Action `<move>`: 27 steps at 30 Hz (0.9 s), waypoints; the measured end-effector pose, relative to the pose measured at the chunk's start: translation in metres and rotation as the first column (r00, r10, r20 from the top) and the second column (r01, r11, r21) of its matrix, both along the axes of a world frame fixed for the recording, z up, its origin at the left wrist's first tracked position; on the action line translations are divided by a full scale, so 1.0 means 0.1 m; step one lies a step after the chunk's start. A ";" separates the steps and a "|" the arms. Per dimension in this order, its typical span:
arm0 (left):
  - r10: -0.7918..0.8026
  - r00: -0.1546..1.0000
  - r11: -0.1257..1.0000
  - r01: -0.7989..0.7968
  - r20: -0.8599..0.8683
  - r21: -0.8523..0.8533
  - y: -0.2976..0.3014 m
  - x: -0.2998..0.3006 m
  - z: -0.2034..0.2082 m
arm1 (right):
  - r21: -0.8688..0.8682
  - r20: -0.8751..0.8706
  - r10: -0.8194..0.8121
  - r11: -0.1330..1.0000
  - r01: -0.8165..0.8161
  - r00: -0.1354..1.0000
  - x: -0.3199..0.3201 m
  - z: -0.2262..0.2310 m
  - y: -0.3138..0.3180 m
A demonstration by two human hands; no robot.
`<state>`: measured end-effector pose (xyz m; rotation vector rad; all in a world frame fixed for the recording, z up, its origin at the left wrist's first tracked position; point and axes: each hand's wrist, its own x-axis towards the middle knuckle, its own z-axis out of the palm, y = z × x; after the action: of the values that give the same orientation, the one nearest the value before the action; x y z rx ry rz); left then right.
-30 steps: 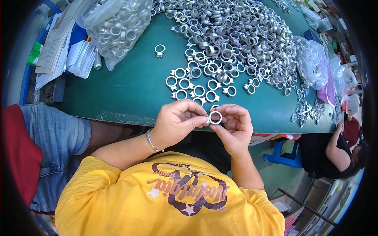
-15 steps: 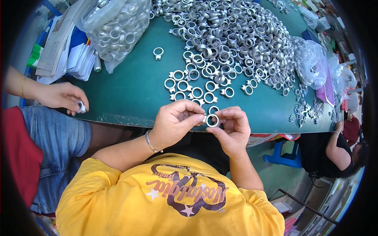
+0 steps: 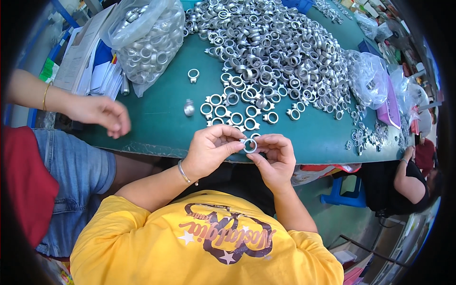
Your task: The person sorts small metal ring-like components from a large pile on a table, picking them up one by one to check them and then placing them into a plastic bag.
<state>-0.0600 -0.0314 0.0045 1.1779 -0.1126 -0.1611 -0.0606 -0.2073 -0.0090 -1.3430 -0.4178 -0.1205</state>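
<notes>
Between my two hands, over the table's front edge, is a silvery metal ring [image 3: 250, 146] with a small lug on its left side. My left hand [image 3: 214, 148] pinches the lug side between thumb and fingertips. The thumb and curled fingers of my right hand [image 3: 275, 159] close on the ring's right edge. Just beyond my fingers several similar metal rings [image 3: 221, 111] lie flat in a loose group. Another ring, partly hidden, shows behind my fingertips.
A large heap of metal rings [image 3: 280, 42] covers the back of the green table [image 3: 156, 128]. A filled plastic bag [image 3: 149, 52] and papers [image 3: 105, 78] stand at left. A co-worker's hand [image 3: 102, 114] reaches over the left edge. At right are clear bags [image 3: 370, 76] and a purple tray [image 3: 389, 104].
The co-worker's hand has let go of a metal ring, which is now on the table to its right. My hands have shifted slightly left with their ring, still pinching it.
</notes>
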 end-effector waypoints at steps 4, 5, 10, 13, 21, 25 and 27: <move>-0.002 0.999 0.998 0.005 -0.043 0.058 0.01 0.00 0.00 | 0.009 -0.031 -0.007 1.000 0.008 0.999 -0.01 0.02 0.01; 0.002 0.999 0.997 0.001 -0.045 0.072 0.01 0.00 0.00 | -0.002 -0.032 -0.009 1.000 0.009 0.999 -0.02 0.02 0.00; 0.006 0.999 0.996 -0.001 -0.049 0.088 -0.02 -0.01 0.03 | -0.028 -0.025 -0.019 0.999 0.018 0.999 -0.02 0.01 -0.03; 0.026 1.000 0.996 -0.025 -0.016 0.091 -0.02 -0.01 0.00 | -0.033 -0.022 -0.011 0.999 0.010 1.000 -0.02 0.01 -0.02; 0.613 0.790 0.777 -0.604 -0.006 -0.178 0.55 0.34 0.21 | -0.073 -0.105 -0.037 0.997 0.030 0.994 -0.06 -0.02 -0.04; 0.746 0.655 0.664 -0.717 0.121 -0.212 0.96 0.44 0.42 | -0.087 -0.136 -0.073 0.994 0.061 0.988 -0.07 -0.03 -0.04; 0.787 0.588 0.616 -0.743 0.184 -0.261 1.07 0.44 0.46 | -0.116 -0.131 -0.100 0.990 0.085 0.986 -0.08 -0.02 -0.05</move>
<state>-0.0164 0.0758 0.0502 0.9878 0.1478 0.7965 -0.0690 -0.2119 -0.0108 -1.4703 -0.2493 -0.0829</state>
